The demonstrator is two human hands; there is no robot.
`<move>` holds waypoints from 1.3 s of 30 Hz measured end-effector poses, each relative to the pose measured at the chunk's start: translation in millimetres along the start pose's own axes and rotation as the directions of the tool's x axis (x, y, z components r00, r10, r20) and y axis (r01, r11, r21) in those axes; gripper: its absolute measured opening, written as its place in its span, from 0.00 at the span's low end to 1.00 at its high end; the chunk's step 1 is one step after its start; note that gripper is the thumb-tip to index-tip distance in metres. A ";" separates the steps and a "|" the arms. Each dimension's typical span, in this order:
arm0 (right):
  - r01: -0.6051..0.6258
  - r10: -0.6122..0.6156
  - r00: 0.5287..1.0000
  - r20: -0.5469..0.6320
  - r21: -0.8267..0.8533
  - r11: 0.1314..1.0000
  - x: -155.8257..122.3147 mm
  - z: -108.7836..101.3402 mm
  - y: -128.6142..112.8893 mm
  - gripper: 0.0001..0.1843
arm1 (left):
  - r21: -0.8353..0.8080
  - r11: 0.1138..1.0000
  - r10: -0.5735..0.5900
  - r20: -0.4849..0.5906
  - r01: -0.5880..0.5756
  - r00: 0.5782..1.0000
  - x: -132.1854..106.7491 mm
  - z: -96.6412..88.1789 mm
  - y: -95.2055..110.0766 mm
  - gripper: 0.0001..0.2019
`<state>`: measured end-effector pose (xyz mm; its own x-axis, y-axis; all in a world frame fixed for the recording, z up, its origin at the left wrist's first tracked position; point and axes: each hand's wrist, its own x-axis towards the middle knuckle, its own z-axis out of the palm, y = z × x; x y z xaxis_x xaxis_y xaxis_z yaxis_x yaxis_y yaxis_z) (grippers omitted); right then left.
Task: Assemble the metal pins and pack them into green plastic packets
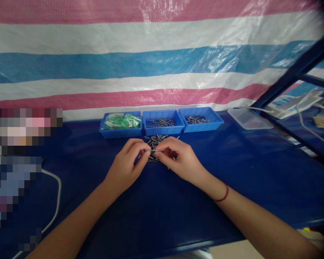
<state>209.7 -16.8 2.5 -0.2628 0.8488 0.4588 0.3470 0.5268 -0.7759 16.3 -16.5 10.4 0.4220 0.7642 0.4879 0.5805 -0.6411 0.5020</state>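
My left hand [132,158] and my right hand [179,156] meet over the blue table. Thumb and fingers of each are pinched on one end of a thin metal pin [152,150], held level between them; its exact kind is too small to make out. Just beneath and behind the fingertips lies a loose pile of similar dark and silvery pins [157,138], partly hidden by the hands. Beyond the pile, a middle blue bin [164,130] and a right blue bin [205,126] both hold more small metal pins.
A left blue bin [121,133] contains clear bags with green contents. At the back right lies a translucent plastic lid [250,119], near a dark metal frame [291,77]. A white cable [59,190] curves along the left side. Striped sheeting [151,61] hangs behind the table [156,216].
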 end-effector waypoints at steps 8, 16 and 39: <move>-0.299 0.433 0.822 -0.370 0.367 0.881 20.5 -29.2 26.0 0.11 | 0.151 0.988 -0.059 0.176 0.032 0.983 -1.4 6.0 -16.5 0.09; -0.391 0.820 0.512 -0.255 0.781 0.487 35.0 -77.9 56.1 0.09 | 0.254 0.966 -0.036 0.306 -0.045 0.951 -4.0 8.1 -22.4 0.07; -0.420 0.445 0.894 -0.055 0.246 0.874 20.1 -25.3 24.9 0.13 | 0.336 0.939 -0.082 0.428 -0.074 0.900 0.3 6.9 -16.3 0.08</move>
<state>235.8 14.4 3.4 -0.0310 0.9956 0.0887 0.1916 0.0930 -0.9770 11.8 -5.4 -2.5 0.6299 0.7712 0.0924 0.7481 -0.6343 0.1949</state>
